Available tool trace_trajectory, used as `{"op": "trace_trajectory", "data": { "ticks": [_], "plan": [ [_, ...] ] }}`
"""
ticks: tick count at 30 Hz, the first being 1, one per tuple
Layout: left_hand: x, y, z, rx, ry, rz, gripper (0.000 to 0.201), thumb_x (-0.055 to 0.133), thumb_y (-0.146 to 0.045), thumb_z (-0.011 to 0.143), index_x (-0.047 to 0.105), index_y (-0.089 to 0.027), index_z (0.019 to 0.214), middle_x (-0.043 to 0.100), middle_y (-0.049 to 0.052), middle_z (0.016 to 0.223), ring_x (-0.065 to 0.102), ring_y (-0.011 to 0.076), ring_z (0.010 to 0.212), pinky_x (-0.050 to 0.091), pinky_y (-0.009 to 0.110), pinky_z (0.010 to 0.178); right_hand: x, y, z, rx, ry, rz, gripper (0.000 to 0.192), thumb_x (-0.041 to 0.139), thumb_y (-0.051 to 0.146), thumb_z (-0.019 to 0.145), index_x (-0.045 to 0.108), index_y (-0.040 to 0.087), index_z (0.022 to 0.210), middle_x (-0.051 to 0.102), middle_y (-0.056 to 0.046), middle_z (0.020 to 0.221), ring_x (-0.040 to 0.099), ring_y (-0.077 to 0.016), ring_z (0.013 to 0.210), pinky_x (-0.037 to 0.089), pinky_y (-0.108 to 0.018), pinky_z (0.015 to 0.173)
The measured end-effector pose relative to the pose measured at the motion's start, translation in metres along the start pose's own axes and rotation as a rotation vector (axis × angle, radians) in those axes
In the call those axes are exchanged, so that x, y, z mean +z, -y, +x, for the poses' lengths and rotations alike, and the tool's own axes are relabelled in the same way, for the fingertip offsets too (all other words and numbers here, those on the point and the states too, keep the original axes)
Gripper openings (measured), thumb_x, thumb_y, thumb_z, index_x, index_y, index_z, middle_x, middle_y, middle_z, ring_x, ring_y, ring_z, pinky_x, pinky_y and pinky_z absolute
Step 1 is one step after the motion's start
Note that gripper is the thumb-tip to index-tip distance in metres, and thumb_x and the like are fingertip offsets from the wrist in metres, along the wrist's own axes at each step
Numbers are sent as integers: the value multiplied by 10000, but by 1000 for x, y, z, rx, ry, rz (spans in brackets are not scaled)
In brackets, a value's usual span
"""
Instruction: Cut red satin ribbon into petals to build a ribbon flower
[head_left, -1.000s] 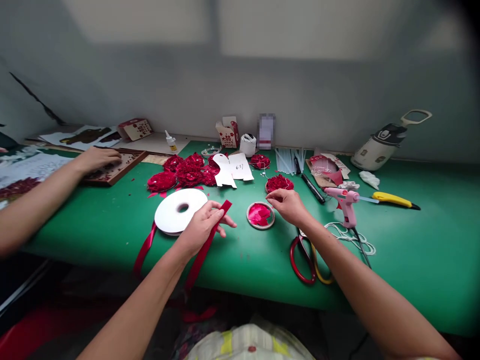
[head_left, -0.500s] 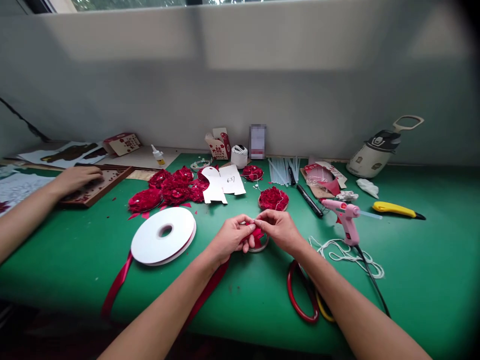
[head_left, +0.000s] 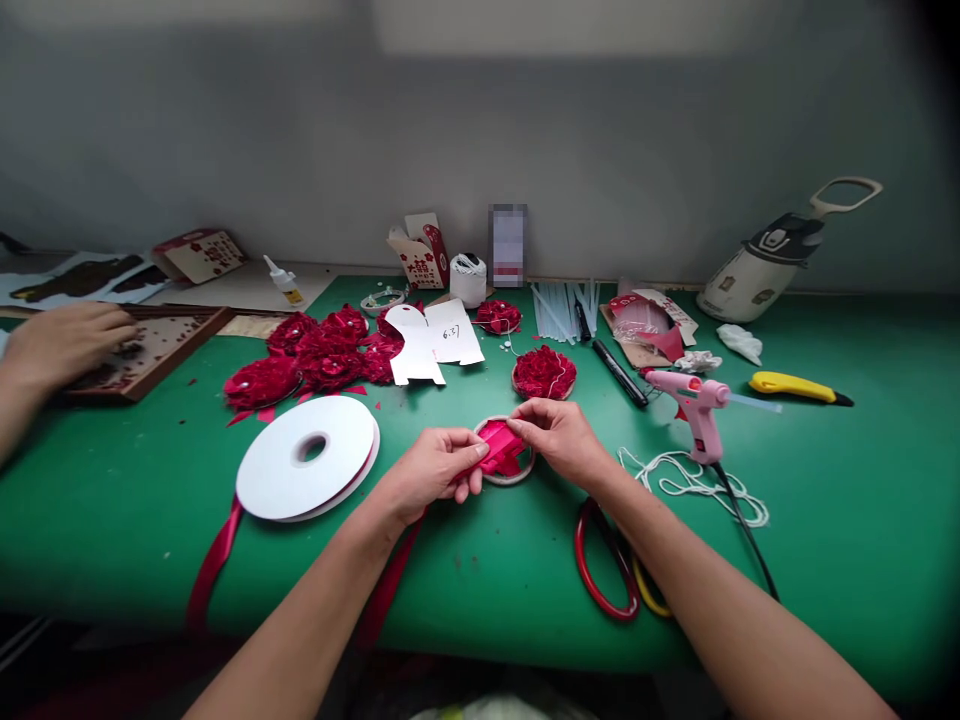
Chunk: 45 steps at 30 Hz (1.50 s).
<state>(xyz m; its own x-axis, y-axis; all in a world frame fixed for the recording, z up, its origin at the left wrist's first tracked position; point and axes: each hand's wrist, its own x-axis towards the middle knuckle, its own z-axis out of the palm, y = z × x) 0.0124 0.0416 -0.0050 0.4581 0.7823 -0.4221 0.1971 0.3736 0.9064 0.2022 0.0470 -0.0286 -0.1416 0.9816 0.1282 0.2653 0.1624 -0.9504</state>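
Note:
A round pale hoop (head_left: 517, 480) lies on the green table with red ribbon pieces crossing inside it. My left hand (head_left: 431, 470) pinches a red satin ribbon (head_left: 501, 442) at the hoop's left side, and the ribbon's tail hangs below that wrist over the table edge. At the hoop's upper right, the thumb and fingers of my right hand (head_left: 561, 440) are closed on the ribbon's other end. Just beyond stands a red ribbon flower (head_left: 544, 372). Scissors (head_left: 606, 570) with red and yellow handles lie partly under my right forearm.
A white ribbon spool (head_left: 270, 465) lies to the left. A pink glue gun (head_left: 697, 405), white cord (head_left: 675, 487), black marker (head_left: 619, 373) and yellow cutter (head_left: 799, 387) are at right. Red flowers (head_left: 330, 350) cluster back left. Another person's hand (head_left: 71, 345) reaches over a wooden tray (head_left: 180, 357).
My hands have drawn apart, stretching the ribbon across the hoop and uncovering it. The view has tilted down. The other person's hand has shifted left in view.

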Motion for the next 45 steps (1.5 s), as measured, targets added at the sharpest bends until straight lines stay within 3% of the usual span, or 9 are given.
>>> {"op": "trace_trajectory", "data": {
  "ticks": [6, 11, 16, 21, 26, 31, 37, 40, 45],
  "plan": [
    [0, 3, -2, 81, -89, 76, 265, 547, -403, 780, 565, -144, 724, 514, -32, 442, 309, 30, 330, 172, 163, 362, -5, 10, 3, 6, -56, -72, 239, 572, 336, 781, 667, 140, 880, 679, -46, 786, 617, -156, 702, 472, -235, 608],
    [-1, 4, -2, 124, -111, 63, 260, 549, -409, 775, 564, -155, 719, 500, -41, 433, 293, 34, 330, 163, 173, 365, -47, 43, -15, 43, -70, -192, 339, 502, 443, 825, 670, 148, 819, 636, -28, 677, 567, -136, 586, 407, -215, 491],
    [-7, 4, -3, 151, -137, 78, 282, 613, -439, 719, 599, -159, 694, 414, -64, 390, 264, 41, 333, 129, 191, 374, -78, 49, -83, 197, 16, -845, 341, 487, 464, 835, 671, 178, 819, 635, -59, 711, 561, -168, 596, 342, -243, 485],
    [-7, 5, -3, 231, -192, 69, 277, 672, -419, 671, 649, -154, 751, 372, -74, 387, 275, 46, 360, 130, 198, 399, -55, 34, -134, 228, 25, -1136, 418, 531, 438, 803, 537, 205, 1150, 604, -96, 872, 582, -242, 768, 392, -279, 589],
    [-6, 5, -3, 295, -229, 38, 298, 668, -428, 676, 655, -141, 758, 370, -70, 403, 267, 44, 375, 133, 198, 396, -31, 36, -132, 239, 14, -1217, 507, 514, 283, 767, 463, 165, 1258, 601, -128, 873, 579, -267, 725, 372, -296, 552],
    [-6, 6, 0, 338, -236, 10, 309, 658, -441, 680, 648, -145, 768, 342, -80, 396, 262, 42, 365, 139, 192, 382, -41, 37, -119, 430, -8, -938, 638, 512, 161, 653, 433, 165, 1286, 619, -91, 817, 581, -241, 705, 346, -257, 512],
    [-4, 4, 4, 341, -211, -89, 283, 630, -436, 716, 579, -167, 785, 468, -67, 446, 355, 41, 367, 210, 168, 371, -72, 50, -122, 627, 0, -180, 488, 530, 184, 664, 515, 162, 1151, 490, 26, 600, 484, -129, 518, 338, -218, 453],
    [0, -1, 6, 344, -182, -148, 275, 635, -416, 717, 542, -169, 795, 595, -19, 603, 487, 61, 462, 283, 157, 394, -77, 63, -131, 585, 34, 227, 433, 558, 177, 664, 530, 194, 1096, 495, 34, 630, 475, -106, 507, 369, -212, 460],
    [6, -5, 4, 299, -153, -171, 254, 576, -416, 774, 482, -182, 804, 564, -51, 508, 371, 29, 344, 240, 148, 361, -63, 71, -141, 572, 157, 510, 455, 593, 241, 728, 468, 206, 1164, 494, 61, 549, 475, -93, 437, 394, -211, 452]
  ]
}}
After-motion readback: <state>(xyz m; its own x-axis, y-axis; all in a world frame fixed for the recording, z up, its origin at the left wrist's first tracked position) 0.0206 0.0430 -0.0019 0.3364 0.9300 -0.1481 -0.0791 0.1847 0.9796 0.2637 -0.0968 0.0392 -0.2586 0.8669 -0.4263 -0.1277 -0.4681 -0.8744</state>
